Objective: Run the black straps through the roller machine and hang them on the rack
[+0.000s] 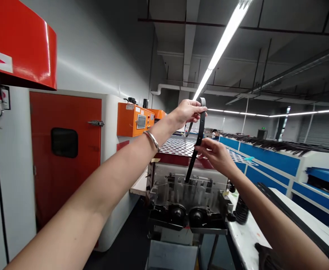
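A narrow black belt strap (201,129) with small holes runs down in front of me, its upper part curled over. My left hand (189,111), raised and closed, pinches the strap near its top. Lower down, my right hand (213,153) is closed on the strap's edge between thumb and fingers. The strap's lower end hangs at the top of a machine (181,202) with a clear cover and two dark round rollers in trays. Another dark strip shows behind my left hand, partly hidden.
Behind the machine lies a perforated metal surface (178,145). An orange control box (135,119) and an orange door (66,168) stand at left. A white bench (248,240) with a black coil (241,212) is at right. Many dark strips (265,140) lie on blue-sided racks.
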The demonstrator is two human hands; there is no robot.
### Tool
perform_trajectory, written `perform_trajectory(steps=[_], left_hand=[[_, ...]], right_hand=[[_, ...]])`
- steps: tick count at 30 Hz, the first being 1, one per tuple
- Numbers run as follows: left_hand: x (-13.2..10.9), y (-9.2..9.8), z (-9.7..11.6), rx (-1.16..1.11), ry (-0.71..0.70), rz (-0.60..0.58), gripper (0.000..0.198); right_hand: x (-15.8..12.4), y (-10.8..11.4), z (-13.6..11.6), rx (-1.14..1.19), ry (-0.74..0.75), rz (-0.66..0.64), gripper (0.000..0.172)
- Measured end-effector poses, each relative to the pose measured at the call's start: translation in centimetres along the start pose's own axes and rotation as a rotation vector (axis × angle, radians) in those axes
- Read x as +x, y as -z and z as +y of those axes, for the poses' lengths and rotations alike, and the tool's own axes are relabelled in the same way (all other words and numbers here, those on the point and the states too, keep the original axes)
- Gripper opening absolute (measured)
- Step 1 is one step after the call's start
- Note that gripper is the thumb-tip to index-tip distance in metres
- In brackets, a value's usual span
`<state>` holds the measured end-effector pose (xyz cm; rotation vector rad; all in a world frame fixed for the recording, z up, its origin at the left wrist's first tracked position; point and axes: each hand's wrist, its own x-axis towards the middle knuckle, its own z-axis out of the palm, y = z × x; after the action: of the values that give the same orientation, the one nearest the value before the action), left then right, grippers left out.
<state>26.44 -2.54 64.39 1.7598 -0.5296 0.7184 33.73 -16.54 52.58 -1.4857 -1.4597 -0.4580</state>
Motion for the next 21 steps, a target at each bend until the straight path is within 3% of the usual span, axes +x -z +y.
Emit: perform_trajectory(steps=[7,14,21], left_hand=[[-3.1,-0.9,-2.5,0.133,-0.010,0.079,0.020],[-5.3,-1.3,-5.1,0.179,0.002,0.076,0.018],[-5.9,-1.2,-5.8,0.210,0.053,0.084,0.016]], right_hand=[[-1.4,-2.2,2.9,0.086,-0.043,-0.063,0.028],[-3.0,-4.2,4.7,0.146,-0.095,-0.132,0.033],[-3.4,-3.6,4.9,0.060,-0.099,-0.161,0.029]])
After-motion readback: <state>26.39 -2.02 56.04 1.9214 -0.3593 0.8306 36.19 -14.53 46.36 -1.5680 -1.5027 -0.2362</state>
